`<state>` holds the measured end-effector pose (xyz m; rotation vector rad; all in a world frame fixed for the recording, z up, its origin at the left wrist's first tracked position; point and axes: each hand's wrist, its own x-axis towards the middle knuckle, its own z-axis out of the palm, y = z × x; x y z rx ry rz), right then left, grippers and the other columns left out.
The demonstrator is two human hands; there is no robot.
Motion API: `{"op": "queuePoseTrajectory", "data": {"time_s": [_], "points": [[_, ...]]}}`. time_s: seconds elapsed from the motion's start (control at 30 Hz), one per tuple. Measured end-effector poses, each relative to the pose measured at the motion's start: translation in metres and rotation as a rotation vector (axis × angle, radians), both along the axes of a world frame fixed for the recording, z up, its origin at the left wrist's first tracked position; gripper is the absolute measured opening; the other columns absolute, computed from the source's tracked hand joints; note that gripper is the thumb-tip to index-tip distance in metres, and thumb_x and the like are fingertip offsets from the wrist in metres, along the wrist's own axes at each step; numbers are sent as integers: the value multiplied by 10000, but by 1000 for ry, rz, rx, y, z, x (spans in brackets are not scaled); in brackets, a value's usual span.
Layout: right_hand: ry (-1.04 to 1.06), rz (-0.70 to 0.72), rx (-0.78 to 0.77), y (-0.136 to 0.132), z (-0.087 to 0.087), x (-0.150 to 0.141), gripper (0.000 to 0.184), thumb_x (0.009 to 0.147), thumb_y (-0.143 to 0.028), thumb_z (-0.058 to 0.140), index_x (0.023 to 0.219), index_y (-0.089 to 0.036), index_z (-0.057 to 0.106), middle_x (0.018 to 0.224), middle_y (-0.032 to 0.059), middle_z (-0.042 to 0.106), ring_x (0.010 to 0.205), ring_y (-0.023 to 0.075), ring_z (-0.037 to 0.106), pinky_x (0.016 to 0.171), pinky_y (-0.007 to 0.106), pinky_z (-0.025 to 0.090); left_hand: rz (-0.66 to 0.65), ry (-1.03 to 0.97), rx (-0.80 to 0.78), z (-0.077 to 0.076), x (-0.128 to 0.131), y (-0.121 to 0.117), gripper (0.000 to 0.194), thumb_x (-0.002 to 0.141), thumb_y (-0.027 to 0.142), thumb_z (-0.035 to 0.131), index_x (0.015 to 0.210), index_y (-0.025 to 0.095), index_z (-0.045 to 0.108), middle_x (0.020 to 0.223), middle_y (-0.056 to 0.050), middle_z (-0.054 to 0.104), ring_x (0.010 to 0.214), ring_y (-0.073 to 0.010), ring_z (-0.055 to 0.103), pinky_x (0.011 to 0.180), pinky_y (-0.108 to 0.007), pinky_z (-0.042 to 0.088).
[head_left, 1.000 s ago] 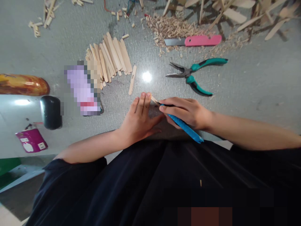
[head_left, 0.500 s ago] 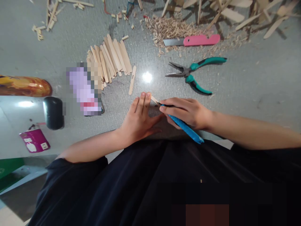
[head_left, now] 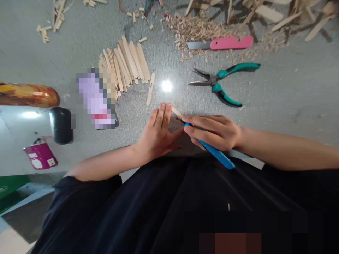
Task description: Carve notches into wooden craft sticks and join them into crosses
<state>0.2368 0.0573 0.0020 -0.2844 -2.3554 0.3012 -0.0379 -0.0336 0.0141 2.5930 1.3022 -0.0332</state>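
My left hand (head_left: pixel 159 132) lies flat on the table with its fingers stretched out. Its index fingertip presses on one end of a pale wooden craft stick (head_left: pixel 177 113), and its thumb reaches toward my other hand. My right hand (head_left: pixel 215 132) is closed around a blue-handled knife (head_left: pixel 218 155), whose handle slants down toward my body. Only a little of the dark blade shows beside the stick; the fingers hide the rest, along with the stick's far end. Just beyond my left fingers lies a single craft stick (head_left: pixel 150 90) with a small slot in it.
Pliers with green handles (head_left: pixel 213 80) lie open beyond my right hand. Behind them are a pink-handled knife (head_left: pixel 231 43) and wood shavings (head_left: pixel 196 30). Fanned craft sticks (head_left: pixel 129 61), a blurred-out phone-like object (head_left: pixel 94 98), a black case (head_left: pixel 61 126) and a purple packet (head_left: pixel 41 156) are on the left.
My right hand has drawn slightly right and toward my body with the blue-handled knife, baring more of the stick. My left hand stays pressed down. The whole view has shifted slightly.
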Motion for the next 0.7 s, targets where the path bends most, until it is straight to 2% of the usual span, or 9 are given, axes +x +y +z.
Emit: {"op": "queuePoseTrajectory", "data": {"time_s": [0.13, 0.23, 0.33, 0.47, 0.7], "points": [[-119, 8, -74, 1, 1, -1, 275, 1158, -86, 732, 1429, -38, 739, 1358, 253, 890, 1103, 301, 933, 909, 377, 803, 5, 1, 8, -1, 1, -1, 1108, 993, 820, 878, 1856, 242, 492, 1953, -391, 364, 1790, -650, 442, 1415, -772, 464], [-114, 8, -61, 3, -1, -3, 241, 1199, -114, 689, 1429, -66, 744, 1371, 224, 892, 1154, 282, 926, 974, 374, 797, 15, -13, -17, -3, 0, -2, 1071, 1013, 815, 859, 1849, 252, 499, 1989, -350, 322, 1815, -639, 404, 1439, -781, 429], [-127, 1, -35, 3, -1, -6, 206, 1255, -137, 598, 1408, -93, 728, 1355, 189, 900, 1163, 258, 924, 970, 377, 806, 8, -29, -11, -5, -1, -3, 1045, 1021, 800, 861, 1836, 248, 508, 1999, -338, 309, 1826, -631, 390, 1452, -780, 415], [-120, 3, -49, 2, -1, -8, 205, 1260, -136, 587, 1401, -81, 724, 1340, 203, 903, 1151, 277, 932, 945, 396, 815, 1, -45, 25, -7, -2, -4, 1074, 1014, 818, 856, 1841, 246, 478, 1996, -358, 293, 1813, -644, 403, 1440, -774, 430], [-171, -29, -65, 1, 2, -8, 263, 1290, -190, 536, 1362, -165, 787, 1389, 145, 910, 1224, 234, 917, 1038, 356, 794, -11, -47, 59, -7, -2, -5, 1112, 1006, 823, 860, 1854, 255, 420, 1983, -381, 303, 1795, -648, 433, 1430, -765, 446]]}}
